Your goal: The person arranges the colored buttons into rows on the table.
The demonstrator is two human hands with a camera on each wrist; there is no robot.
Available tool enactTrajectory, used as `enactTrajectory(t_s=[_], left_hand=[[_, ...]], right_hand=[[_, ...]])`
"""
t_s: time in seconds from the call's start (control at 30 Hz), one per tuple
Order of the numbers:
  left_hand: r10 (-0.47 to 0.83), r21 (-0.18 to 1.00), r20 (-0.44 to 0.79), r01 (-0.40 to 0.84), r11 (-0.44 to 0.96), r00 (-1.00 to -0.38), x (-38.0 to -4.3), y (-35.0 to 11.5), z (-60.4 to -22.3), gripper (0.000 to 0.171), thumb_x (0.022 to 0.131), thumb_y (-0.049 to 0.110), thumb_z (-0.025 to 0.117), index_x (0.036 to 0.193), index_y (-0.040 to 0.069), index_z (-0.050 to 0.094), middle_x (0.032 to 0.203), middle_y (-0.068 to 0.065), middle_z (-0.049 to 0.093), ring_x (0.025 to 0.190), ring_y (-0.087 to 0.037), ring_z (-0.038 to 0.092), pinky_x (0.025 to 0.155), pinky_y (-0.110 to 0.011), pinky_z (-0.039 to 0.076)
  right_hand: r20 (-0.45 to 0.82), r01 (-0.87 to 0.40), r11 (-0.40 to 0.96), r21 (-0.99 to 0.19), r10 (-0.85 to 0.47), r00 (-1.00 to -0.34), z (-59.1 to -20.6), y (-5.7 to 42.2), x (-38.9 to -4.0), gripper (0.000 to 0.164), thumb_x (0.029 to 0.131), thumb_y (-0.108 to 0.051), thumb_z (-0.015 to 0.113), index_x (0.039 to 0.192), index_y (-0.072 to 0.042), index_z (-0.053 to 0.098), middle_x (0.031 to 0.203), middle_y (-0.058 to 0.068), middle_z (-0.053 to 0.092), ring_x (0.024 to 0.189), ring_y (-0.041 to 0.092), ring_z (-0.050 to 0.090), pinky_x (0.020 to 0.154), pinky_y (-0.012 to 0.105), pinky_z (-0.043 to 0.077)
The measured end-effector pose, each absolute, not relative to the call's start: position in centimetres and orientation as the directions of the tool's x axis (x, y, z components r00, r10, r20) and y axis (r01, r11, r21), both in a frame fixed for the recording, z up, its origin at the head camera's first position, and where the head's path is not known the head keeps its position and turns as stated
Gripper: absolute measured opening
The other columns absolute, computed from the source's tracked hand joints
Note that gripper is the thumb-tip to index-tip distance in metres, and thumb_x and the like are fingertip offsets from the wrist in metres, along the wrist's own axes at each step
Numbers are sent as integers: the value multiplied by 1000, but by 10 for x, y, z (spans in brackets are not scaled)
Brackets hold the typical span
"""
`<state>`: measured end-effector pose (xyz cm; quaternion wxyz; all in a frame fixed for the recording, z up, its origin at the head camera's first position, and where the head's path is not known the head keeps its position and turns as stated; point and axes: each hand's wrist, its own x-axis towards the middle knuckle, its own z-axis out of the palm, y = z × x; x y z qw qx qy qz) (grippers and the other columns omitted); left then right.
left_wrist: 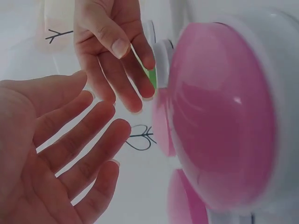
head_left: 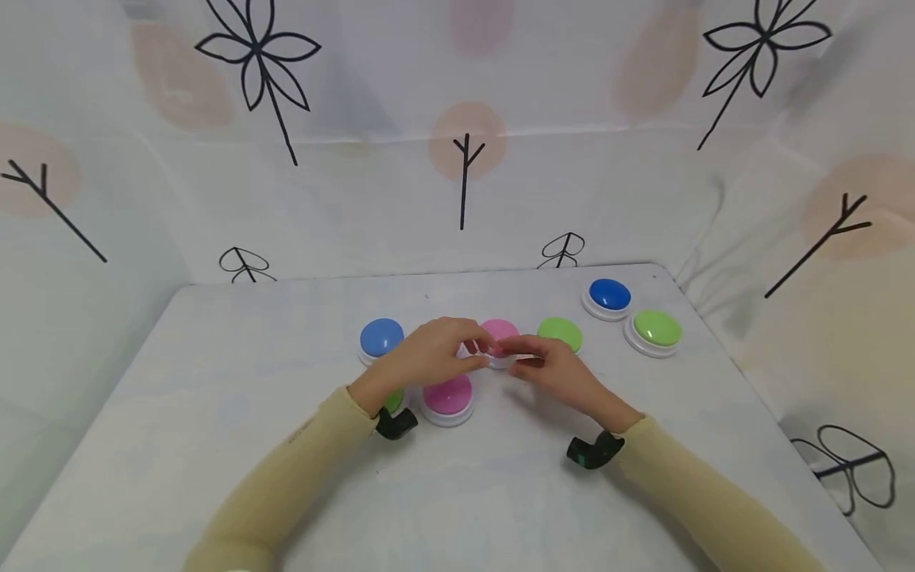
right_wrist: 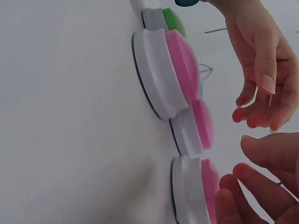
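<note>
My left hand (head_left: 442, 349) hovers over the push buttons with fingers loosely bent, holding nothing. Facing it from the right, my right hand (head_left: 556, 372) is likewise relaxed and holds nothing; the fingertips of both nearly meet in the head view. Behind those fingertips is a pink domed button (head_left: 500, 327) on a white base. Another pink button (head_left: 447, 395) sits just below the left hand. The right wrist view shows a third pink button (right_wrist: 202, 126) between others, mostly hidden by the left hand from above. A green button (head_left: 560, 332) stands behind the right hand.
A blue button (head_left: 381, 338) lies left of the left hand, with a green button (head_left: 393, 400) partly covered by that wrist. At the back right are a darker blue button (head_left: 610, 295) and a green button (head_left: 657, 328). Patterned cloth (head_left: 386, 199) walls the white table (head_left: 214, 413).
</note>
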<state>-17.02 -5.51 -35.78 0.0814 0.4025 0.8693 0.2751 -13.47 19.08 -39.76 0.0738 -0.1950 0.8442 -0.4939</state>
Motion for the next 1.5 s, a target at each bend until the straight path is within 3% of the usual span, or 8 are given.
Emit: enactTrajectory(t_s=[0.37,0.67,0.93,1.07,1.27,1.5], left_hand=[[742,608,142,649,457,-655,-197,-15,-358,25,96,23,67,120,16,69,106,8,67,99,-8,60,86,-23,49],[706,687,173,598,413,-687,-226,13,-362,31,98,21,66,127,12,65,126,-2,66,111,-12,59,92,-29,50],[672,741,167,542,397,-721,-253,36,-365,32,99,20,65,130,12,63,128,1,64,117,-18,59,95,-26,47],[649,775,126,483,407,-750,-266,52,-365,33,98,20,66,130,13,64,128,0,63,116,-15,58,90,-21,47],[643,823,88,419,383,-761,-284,78,-371,33,97,17,66,129,14,64,129,-7,63,111,-12,58,84,-19,49],[643,814,39,398,424,-765,-295,99,-384,37,97,17,66,134,16,62,131,-4,62,110,-9,57,86,-17,47]], right_hand=[[52,-169,473,-865,-251,-967,-386,230,-145,42,96,-13,67,137,-12,59,136,11,60,124,27,57,101,39,47],[90,-134,522,-843,-110,-990,-377,271,-160,46,98,-21,66,140,-9,56,138,14,58,128,29,54,95,19,48],[70,-49,544,-838,17,-997,-372,300,-174,48,99,-27,64,142,-8,54,140,14,57,129,28,51,103,30,46],[49,-12,532,-847,55,-997,-371,315,-180,51,99,-30,64,143,-9,52,141,14,56,129,25,51,102,23,44],[-4,65,535,-843,114,-993,-365,334,-192,55,100,-32,62,147,-9,47,145,16,51,135,32,44,112,46,36],[-51,103,593,-798,104,-993,-370,351,-205,62,99,-32,62,151,-5,40,149,24,43,138,43,37,112,57,32]])
